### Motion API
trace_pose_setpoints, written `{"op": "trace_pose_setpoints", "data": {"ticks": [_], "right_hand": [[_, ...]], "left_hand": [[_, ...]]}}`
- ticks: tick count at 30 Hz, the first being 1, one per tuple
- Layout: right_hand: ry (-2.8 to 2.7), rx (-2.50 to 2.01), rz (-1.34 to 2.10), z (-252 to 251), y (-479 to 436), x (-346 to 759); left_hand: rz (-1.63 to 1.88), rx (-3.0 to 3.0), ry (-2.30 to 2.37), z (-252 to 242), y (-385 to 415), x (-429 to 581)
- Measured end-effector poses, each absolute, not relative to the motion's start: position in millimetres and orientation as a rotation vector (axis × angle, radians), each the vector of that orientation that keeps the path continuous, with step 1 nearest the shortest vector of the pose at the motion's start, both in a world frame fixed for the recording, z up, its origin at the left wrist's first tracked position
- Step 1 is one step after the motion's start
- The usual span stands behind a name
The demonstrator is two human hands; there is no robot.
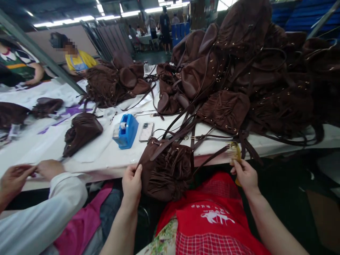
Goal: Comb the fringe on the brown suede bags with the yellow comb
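Left hand: mine, closed on the left side of a brown fringed bag, thumb on its face. Right hand: mine, gripping a yellowish comb, teeth upward, level with the table's front rim. Edges and room: the white table ends in a front rim that runs across just above both my hands. The bag hangs over that rim, its top on the tabletop and its body down against my red apron. Open room lies between the bag and the comb, crossed only by a thin strap, and on the bare tabletop left of the bag. Position of bag: between my hands, touching the left, apart from the right; its straps run up and back toward the heap. Surroundings: a blue tape dispenser and a phone, side by side just behind the bag. A single brown bag lies further left. A large heap of brown bags fills the table's right and back, its nearest pieces close behind the comb. A smaller heap sits at the far middle. Left neighbour: a co-worker's hands, one arm in a white sleeve, fingertips together at the rim, well apart from my left hand.
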State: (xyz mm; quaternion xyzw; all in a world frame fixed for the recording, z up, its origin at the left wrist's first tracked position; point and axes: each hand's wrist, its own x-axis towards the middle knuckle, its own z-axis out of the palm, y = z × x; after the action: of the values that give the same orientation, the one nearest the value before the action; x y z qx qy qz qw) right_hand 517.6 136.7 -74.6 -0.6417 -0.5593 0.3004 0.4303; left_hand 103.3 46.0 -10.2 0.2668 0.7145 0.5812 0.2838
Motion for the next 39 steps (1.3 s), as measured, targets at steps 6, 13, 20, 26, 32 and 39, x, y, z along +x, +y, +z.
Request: {"op": "trace_pose_setpoints", "data": {"ticks": [6, 13, 20, 26, 32, 39], "right_hand": [[-1.506, -1.417, 0.97, -66.6, 133.5, 457.1], [-1.449, -1.259, 1.322, -76.9, 129.8, 392.0], [-1.526, -1.235, 1.295, -77.3, 132.2, 387.4], [-2.082, -0.918, 1.208, -67.6, 132.9, 368.8], [-2.508, -0.662, 1.728, -110.7, 95.5, 308.7], [-2.496, -0.936, 1.561, -128.4, 107.3, 330.9]], "left_hand": [[1.3, 0.941, 1.93, -23.0, 31.7, 106.4], [0.882, 1.131, 2.121, -26.3, 39.3, 129.1], [0.829, 0.787, 1.706, -61.9, 25.1, 158.0], [0.749, 1.288, 1.51, -54.3, -63.1, 209.0], [0.53, 1.116, 1.636, -40.9, -109.4, 221.9], [0.813, 0.836, 1.672, -71.9, -134.3, 205.8]]}}
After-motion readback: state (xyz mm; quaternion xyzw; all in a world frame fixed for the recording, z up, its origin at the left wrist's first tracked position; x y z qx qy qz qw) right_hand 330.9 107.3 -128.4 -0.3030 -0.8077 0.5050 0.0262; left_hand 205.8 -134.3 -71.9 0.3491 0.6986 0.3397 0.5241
